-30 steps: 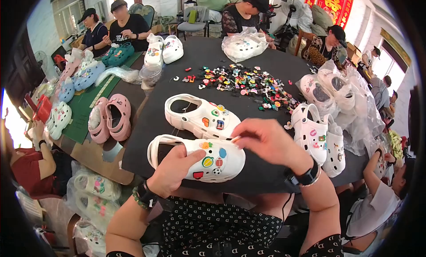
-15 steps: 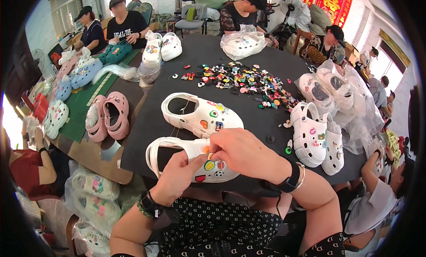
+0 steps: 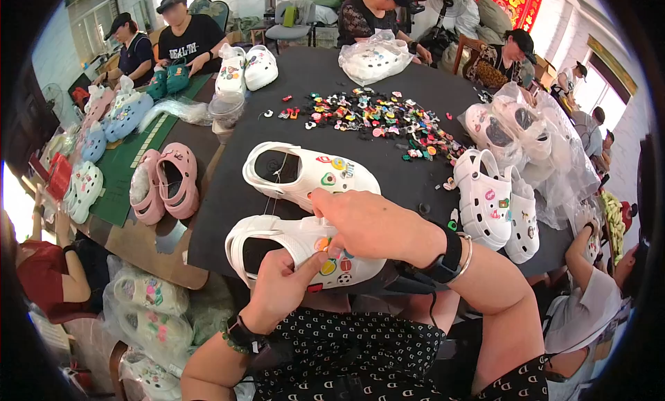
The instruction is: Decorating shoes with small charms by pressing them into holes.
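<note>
A white clog (image 3: 277,228) lies nearest me on the dark tabletop, its upper dotted with colourful shoe charms. My left hand (image 3: 276,290) grips its near side, thumb on top beside a round orange charm (image 3: 321,244); the other fingers are mostly hidden. Over the same clog reaches my right hand (image 3: 381,224), thumb against the upper by that charm. Its index finger is stretched out apart from the thumb, toward the far white clog (image 3: 298,183). That far clog also bears charms. A thin string links the pair. Several charms on the near clog are partly covered.
Loose charms (image 3: 381,117) are heaped mid-table. White clogs (image 3: 483,207) stand right, near plastic-wrapped ones (image 3: 516,131). Pink clogs (image 3: 176,179) sit on the left table by a green cutting mat (image 3: 131,172). A clear tub (image 3: 226,107) stands farther back. People work around the tables.
My right index finger has lifted off the charm spot and stretched away from the thumb. The left hand stays at the near clog. The view has shifted slightly.
</note>
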`<move>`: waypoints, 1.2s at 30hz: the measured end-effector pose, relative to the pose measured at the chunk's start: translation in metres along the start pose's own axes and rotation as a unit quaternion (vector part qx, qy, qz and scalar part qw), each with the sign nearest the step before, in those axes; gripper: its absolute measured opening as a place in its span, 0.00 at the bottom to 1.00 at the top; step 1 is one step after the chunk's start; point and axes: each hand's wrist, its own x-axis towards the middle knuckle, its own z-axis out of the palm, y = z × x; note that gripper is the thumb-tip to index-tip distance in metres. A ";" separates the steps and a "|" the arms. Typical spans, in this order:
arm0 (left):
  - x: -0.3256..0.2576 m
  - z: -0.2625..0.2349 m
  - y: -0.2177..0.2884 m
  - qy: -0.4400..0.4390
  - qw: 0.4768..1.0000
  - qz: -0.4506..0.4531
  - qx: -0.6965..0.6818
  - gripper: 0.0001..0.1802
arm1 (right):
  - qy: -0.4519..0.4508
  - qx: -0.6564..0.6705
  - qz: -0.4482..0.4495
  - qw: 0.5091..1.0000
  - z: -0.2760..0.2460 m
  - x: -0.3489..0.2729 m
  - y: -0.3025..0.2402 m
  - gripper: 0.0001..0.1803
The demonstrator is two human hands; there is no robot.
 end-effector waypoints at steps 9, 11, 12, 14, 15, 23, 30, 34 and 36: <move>-0.002 0.003 -0.004 0.016 0.999 0.035 0.032 0.11 | 0.070 -0.114 -0.040 0.990 0.031 -0.009 0.001 0.27; -0.005 0.003 -0.006 0.020 0.999 0.027 0.024 0.11 | 0.042 -0.094 -0.025 0.994 0.022 -0.013 -0.004 0.33; -0.004 0.003 -0.010 0.017 0.998 0.053 0.024 0.11 | 0.012 -0.074 -0.009 0.997 0.018 -0.016 -0.005 0.39; -0.005 0.003 -0.012 0.018 0.996 0.084 0.026 0.11 | -0.001 -0.007 -0.018 1.000 0.013 -0.020 0.006 0.35; -0.005 0.003 -0.011 0.028 0.997 0.070 0.015 0.12 | -0.017 0.060 -0.024 0.998 0.013 -0.021 0.012 0.32; -0.004 0.001 -0.013 0.045 0.993 0.089 0.062 0.13 | 0.009 0.198 -0.083 0.977 0.023 -0.022 0.037 0.22; -0.005 0.000 -0.021 0.068 0.985 0.116 0.105 0.12 | 0.031 0.141 0.011 0.989 0.024 -0.020 0.021 0.24; -0.002 0.002 -0.022 0.057 0.981 0.144 0.118 0.11 | 0.056 0.151 0.007 0.987 0.032 -0.020 0.024 0.21; 0.000 0.001 -0.020 0.054 0.975 0.144 0.160 0.13 | 0.051 0.162 0.019 0.985 0.032 -0.019 0.022 0.21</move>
